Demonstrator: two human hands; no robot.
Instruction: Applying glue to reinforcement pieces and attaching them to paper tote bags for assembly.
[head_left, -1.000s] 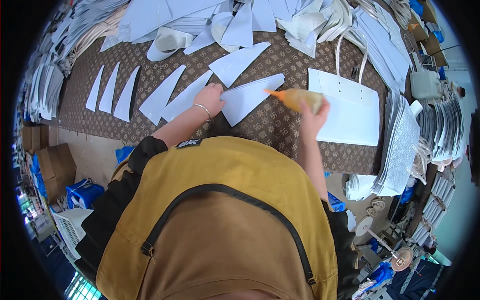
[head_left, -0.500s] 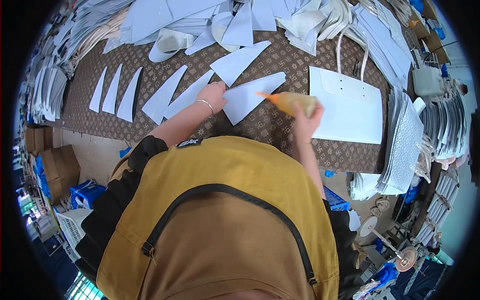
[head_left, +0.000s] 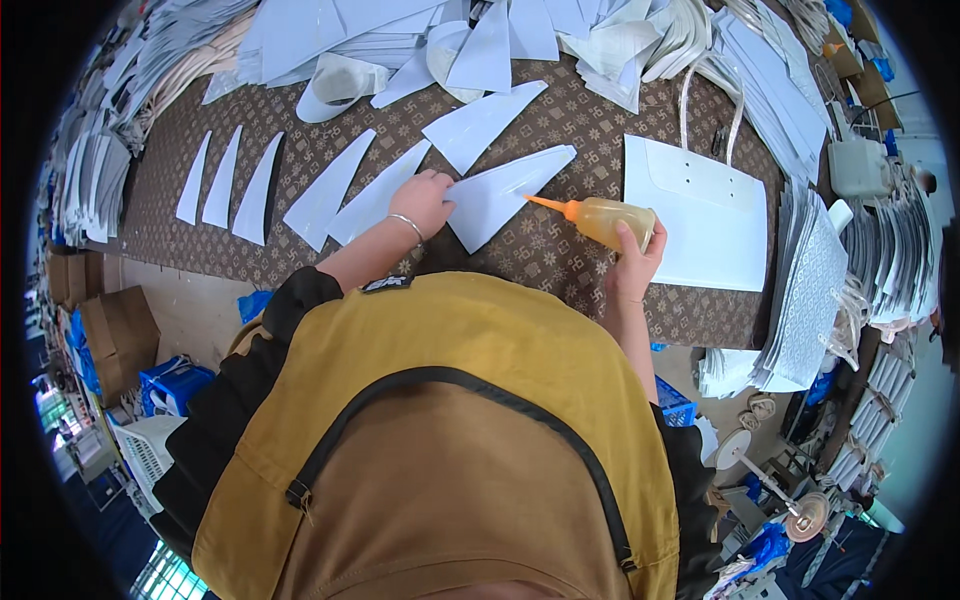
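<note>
Your right hand keeps its grip clamped around a squeeze bottle of amber liquid, its orange nozzle pointing left with the tip at the right edge of a white curved piece. Your left hand, a bracelet at the wrist, rests its bunched fingers on the piece's left end; whether they pinch it, you cannot tell from here. Half a second ago the tip was farther in over the white surface; it has since slid slightly right and nearer while your left hand has stayed put, suggesting the nozzle has just crossed the piece toward its border.

The piece lies mid-table, on the brown patterned cloth of the table. Another curved piece sits just beyond, with more fanned out to the left. At right lies a flat white bag with two handles, and a heap of white sheets lines the far side.

A small dark label on your clothing bears pale lettering, too small to read surely; no writing can be made out on the bottle.
</note>
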